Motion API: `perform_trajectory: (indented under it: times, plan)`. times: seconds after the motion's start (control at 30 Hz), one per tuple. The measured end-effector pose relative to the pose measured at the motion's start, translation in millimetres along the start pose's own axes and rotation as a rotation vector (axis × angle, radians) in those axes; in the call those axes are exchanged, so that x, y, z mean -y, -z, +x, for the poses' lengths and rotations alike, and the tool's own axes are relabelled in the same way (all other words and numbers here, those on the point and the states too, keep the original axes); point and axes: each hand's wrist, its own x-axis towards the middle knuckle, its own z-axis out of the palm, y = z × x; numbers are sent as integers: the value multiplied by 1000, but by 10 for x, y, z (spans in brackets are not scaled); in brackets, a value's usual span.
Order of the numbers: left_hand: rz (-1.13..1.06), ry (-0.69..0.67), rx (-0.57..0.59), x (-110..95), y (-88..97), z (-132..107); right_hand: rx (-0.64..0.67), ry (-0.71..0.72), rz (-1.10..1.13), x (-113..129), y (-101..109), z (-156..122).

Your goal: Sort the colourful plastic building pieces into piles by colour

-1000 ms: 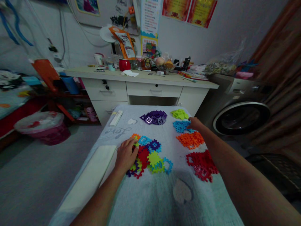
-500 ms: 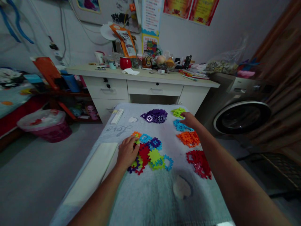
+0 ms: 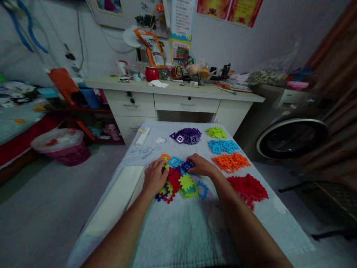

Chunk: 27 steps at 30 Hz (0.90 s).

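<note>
A mixed pile of toothed plastic building pieces lies mid-table, with a red piece (image 3: 174, 178) and a lime piece (image 3: 186, 181) on top. My left hand (image 3: 155, 178) rests over the pile's left edge, thumb apart from the fingers, beside orange and yellow pieces. At the upper right of the pile, my right hand (image 3: 199, 165) has its fingers closed on a dark purple building piece (image 3: 186, 166); the fingertips partly cover it. Sorted heaps lie beyond: purple pieces (image 3: 189, 136), lime pieces (image 3: 216, 132), blue pieces (image 3: 223, 146), orange pieces (image 3: 231, 162) and red pieces (image 3: 251, 188).
A pale cloth (image 3: 173, 227) covers the table. Along its left side are a long white panel (image 3: 117, 201) and a small white box (image 3: 143, 136). Behind stands a cluttered desk (image 3: 186, 91), with a washing machine (image 3: 290, 137) to the right and a pink bin (image 3: 64, 149) to the left.
My right hand has come from the lime heap at the far right back to the mixed pile and closed on a purple piece. My left hand stays on the pile. The view has shifted slightly.
</note>
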Motion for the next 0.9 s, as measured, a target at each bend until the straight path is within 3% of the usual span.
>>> perform_trajectory:
  times: [0.13,0.3,0.53,0.7,0.9]
  plan:
    - [-1,-11,-4,0,0,3,-52,-22,107,-49,-49,6]
    - [4,2,3,-10,9,6,-130,-159,438,-132,-117,25]
    - [1,3,3,8,-2,4,-258,-228,825,-227,-104,109]
    - [-6,7,7,-2,8,2,-458,-300,1033,-242,-19,387]
    - [-22,18,12,-25,22,2,-697,-478,1088,-245,121,875]
